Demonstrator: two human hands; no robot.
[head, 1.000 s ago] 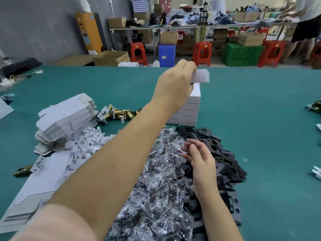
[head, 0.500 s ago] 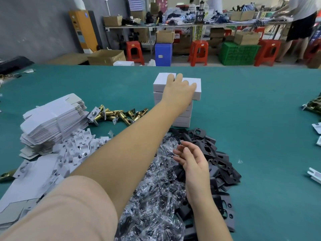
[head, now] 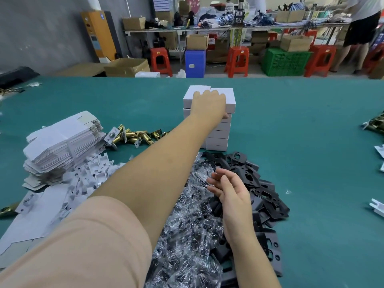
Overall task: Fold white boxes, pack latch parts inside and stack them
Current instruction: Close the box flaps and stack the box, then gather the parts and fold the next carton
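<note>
White boxes (head: 218, 140) stack on the teal bench (head: 301, 125); left hand (head: 208, 106) lies flat atop, right hand (head: 230, 190) hovers relaxed; red stools (head: 238, 60) far behind.

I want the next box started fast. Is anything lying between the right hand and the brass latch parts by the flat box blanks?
Yes. The left forearm, reaching to the box stack, crosses between the right hand and the brass latch parts. The plastic bag pile lies below.

White boxes (head: 223, 96), black plates (head: 257, 183), brass latches (head: 137, 135), teal table (head: 301, 125).
</note>
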